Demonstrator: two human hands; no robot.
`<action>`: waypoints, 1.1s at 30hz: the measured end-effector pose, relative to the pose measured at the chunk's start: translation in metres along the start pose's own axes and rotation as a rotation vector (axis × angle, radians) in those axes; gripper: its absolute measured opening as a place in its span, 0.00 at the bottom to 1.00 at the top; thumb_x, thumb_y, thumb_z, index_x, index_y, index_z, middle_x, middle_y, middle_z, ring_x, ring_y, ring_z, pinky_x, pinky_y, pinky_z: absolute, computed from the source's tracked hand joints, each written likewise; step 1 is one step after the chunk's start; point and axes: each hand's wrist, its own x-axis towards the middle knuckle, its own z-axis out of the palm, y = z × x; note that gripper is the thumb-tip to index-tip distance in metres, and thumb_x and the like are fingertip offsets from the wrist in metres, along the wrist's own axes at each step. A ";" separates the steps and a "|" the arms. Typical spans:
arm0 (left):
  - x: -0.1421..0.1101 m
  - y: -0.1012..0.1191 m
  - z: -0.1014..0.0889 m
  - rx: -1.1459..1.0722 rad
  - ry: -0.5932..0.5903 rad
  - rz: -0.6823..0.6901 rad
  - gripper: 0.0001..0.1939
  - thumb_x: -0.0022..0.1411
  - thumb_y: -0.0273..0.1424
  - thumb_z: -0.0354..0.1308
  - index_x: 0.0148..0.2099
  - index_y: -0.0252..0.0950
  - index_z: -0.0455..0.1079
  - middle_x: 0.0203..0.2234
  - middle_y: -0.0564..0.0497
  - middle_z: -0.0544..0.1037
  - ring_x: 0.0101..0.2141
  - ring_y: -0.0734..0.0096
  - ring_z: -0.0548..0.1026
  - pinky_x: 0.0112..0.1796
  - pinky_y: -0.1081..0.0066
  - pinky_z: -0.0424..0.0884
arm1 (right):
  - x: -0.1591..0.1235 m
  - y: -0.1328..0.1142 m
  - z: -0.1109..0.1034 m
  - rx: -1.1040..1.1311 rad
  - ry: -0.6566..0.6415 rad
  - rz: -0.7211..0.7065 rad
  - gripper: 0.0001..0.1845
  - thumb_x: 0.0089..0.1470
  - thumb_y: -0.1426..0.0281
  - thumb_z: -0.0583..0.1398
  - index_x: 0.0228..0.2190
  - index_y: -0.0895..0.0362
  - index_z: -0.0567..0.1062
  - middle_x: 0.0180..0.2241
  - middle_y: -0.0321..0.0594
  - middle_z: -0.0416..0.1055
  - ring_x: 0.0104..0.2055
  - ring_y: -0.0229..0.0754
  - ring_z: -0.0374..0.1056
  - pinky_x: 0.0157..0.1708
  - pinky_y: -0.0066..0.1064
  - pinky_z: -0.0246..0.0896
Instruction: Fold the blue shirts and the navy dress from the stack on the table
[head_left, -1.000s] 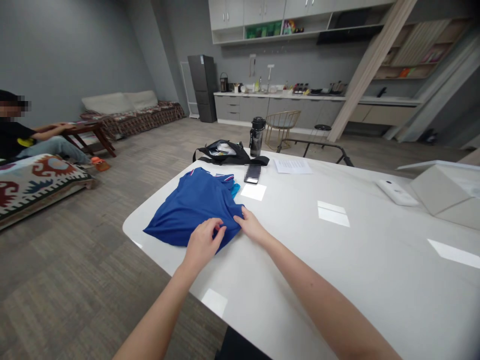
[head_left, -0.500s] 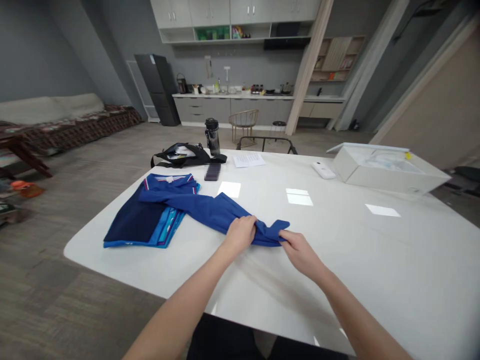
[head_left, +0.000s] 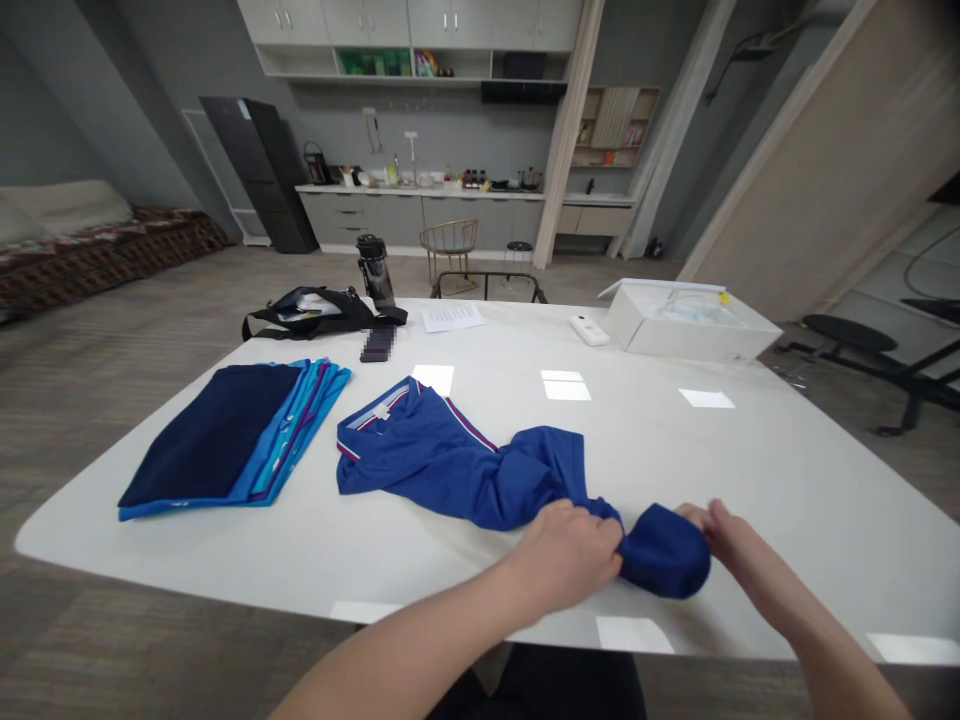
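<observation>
A royal blue polo shirt [head_left: 450, 465] lies stretched across the white table [head_left: 750, 470], its collar toward the far left and its hem bunched near the front edge. My left hand [head_left: 566, 555] is closed on the bunched hem. My right hand [head_left: 720, 535] grips the same hem from the right side, fingers pressed into the cloth. A stack of folded shirts [head_left: 225, 440], dark navy on top with light blue ones beneath, rests at the table's left.
At the table's far side sit a black bag [head_left: 315, 310], a dark bottle [head_left: 373, 268], a phone [head_left: 377, 343], a sheet of paper [head_left: 452, 317], a white remote [head_left: 589, 330] and an open white box [head_left: 686, 322]. Chairs and a kitchen counter stand behind.
Both hands have dragged the blue polo off the folded stack and rightward toward the front edge. The view has swung right, so the stack now lies apart at the left.
</observation>
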 end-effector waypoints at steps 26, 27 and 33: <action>-0.109 -0.164 -0.081 -0.011 0.073 -1.009 0.25 0.65 0.57 0.55 0.46 0.41 0.75 0.36 0.46 0.82 0.39 0.52 0.80 0.36 0.63 0.67 | 0.040 -0.209 0.193 -0.159 -0.625 -0.898 0.08 0.61 0.67 0.65 0.30 0.54 0.73 0.32 0.37 0.75 0.38 0.42 0.69 0.41 0.32 0.59; -0.108 -0.162 -0.080 0.006 0.035 -1.028 0.22 0.63 0.54 0.58 0.44 0.41 0.75 0.36 0.45 0.82 0.38 0.51 0.79 0.36 0.63 0.67 | 0.037 -0.213 0.192 -0.101 -0.698 -0.913 0.07 0.60 0.67 0.65 0.30 0.54 0.75 0.33 0.37 0.76 0.39 0.42 0.69 0.42 0.32 0.59; -0.139 -0.157 -0.080 -0.292 0.204 -0.843 0.04 0.63 0.28 0.56 0.39 0.40 0.71 0.23 0.55 0.70 0.28 0.67 0.71 0.32 0.69 0.61 | 0.079 -0.223 0.205 0.066 -0.620 -0.586 0.10 0.66 0.66 0.58 0.38 0.54 0.79 0.30 0.34 0.76 0.29 0.38 0.68 0.33 0.29 0.60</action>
